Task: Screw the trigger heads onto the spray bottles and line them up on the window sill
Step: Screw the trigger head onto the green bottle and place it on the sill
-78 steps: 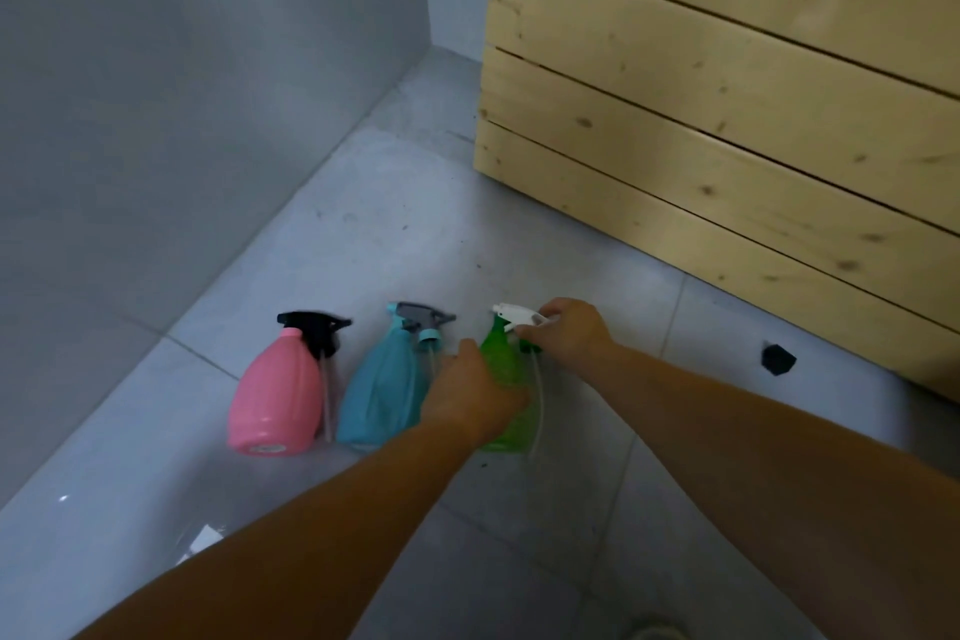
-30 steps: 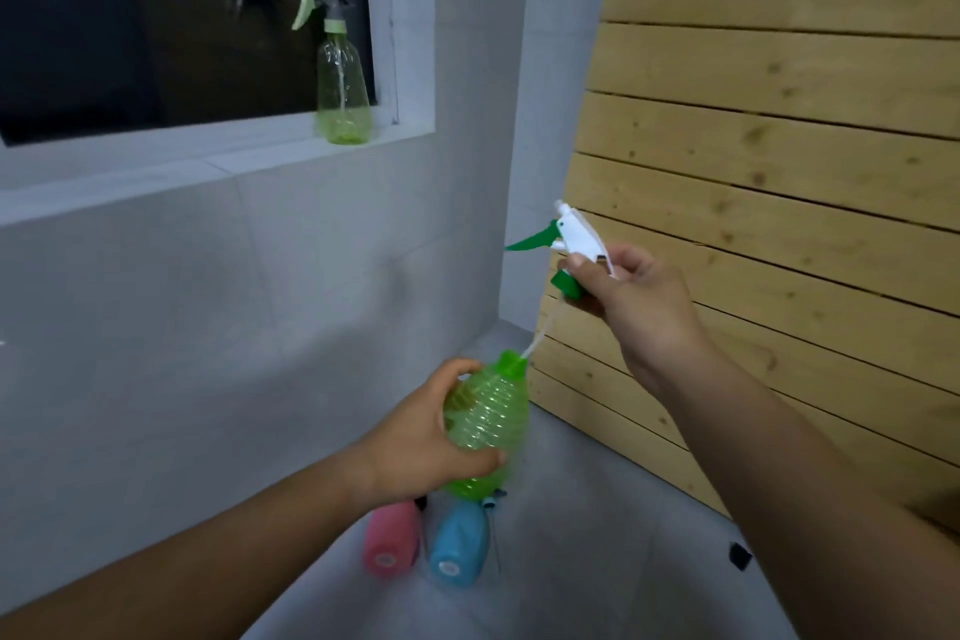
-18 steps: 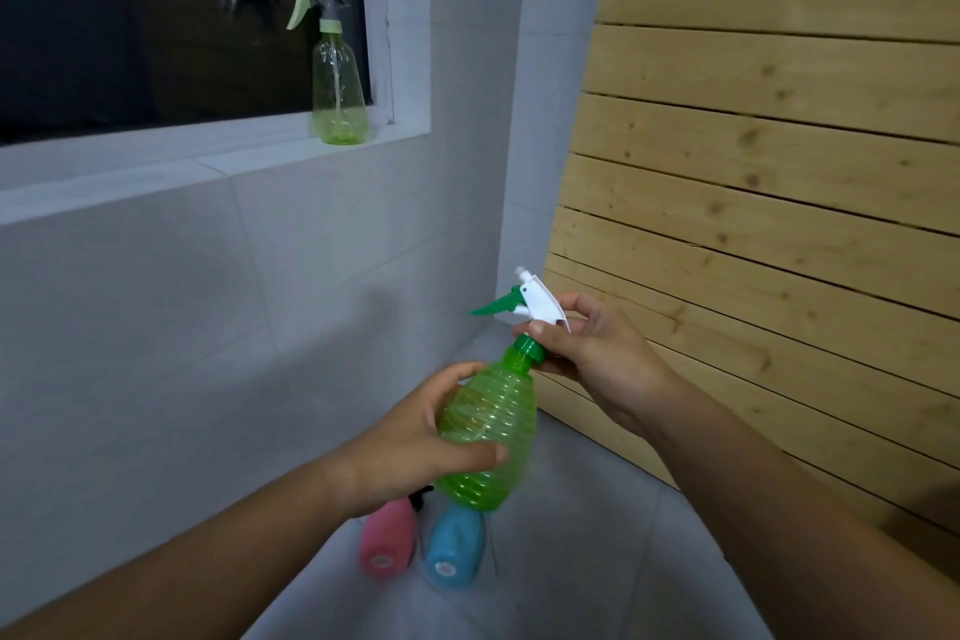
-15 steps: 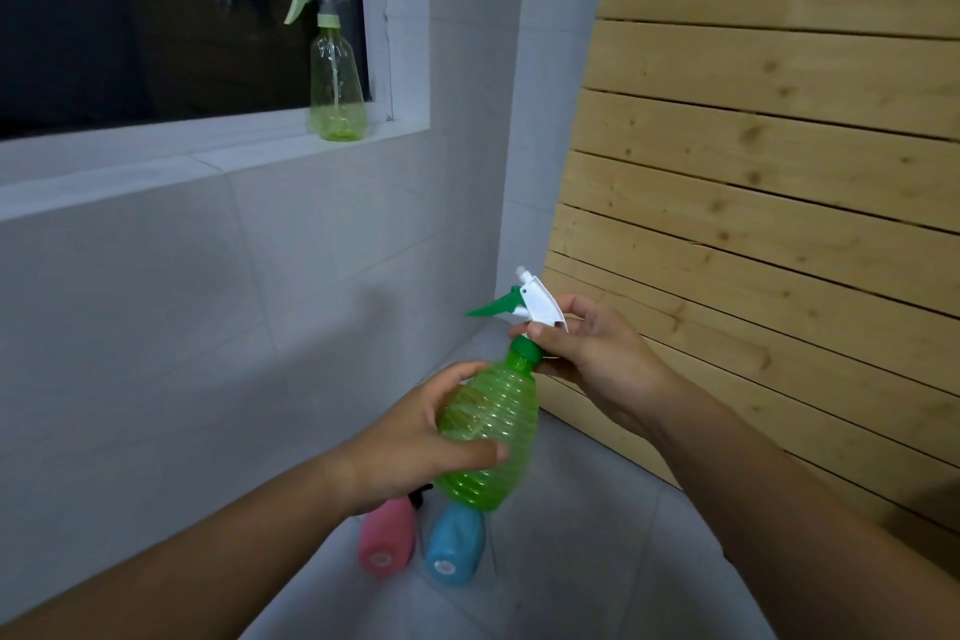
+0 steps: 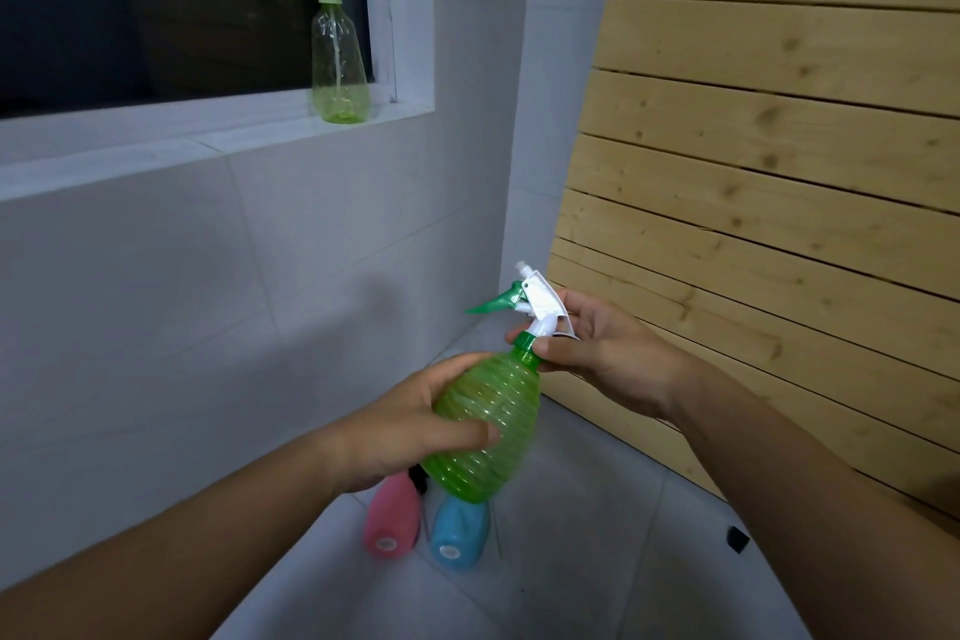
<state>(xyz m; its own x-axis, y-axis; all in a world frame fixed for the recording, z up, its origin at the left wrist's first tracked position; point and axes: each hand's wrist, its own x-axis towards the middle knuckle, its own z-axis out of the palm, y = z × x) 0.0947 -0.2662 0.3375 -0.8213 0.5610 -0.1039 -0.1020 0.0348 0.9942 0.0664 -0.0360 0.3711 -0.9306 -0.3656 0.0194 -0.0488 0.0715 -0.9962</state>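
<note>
On the window sill (image 5: 218, 140) at 11 o'clock one pale bottle (image 5: 338, 62) stands finished, while my left hand (image 5: 410, 426) wraps the green bottle (image 5: 485, 424) at centre, my right hand (image 5: 602, 353) pinches its trigger head (image 5: 537, 307) collar, and the pink bottle (image 5: 393, 517) and blue bottle (image 5: 460, 530) wait at 6.

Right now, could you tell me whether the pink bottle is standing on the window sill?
No, the pink bottle lies on the floor beside the blue bottle.

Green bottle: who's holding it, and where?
Left hand wraps the green bottle around its ribbed body; right hand pinches the collar of the trigger head at the neck.
</note>
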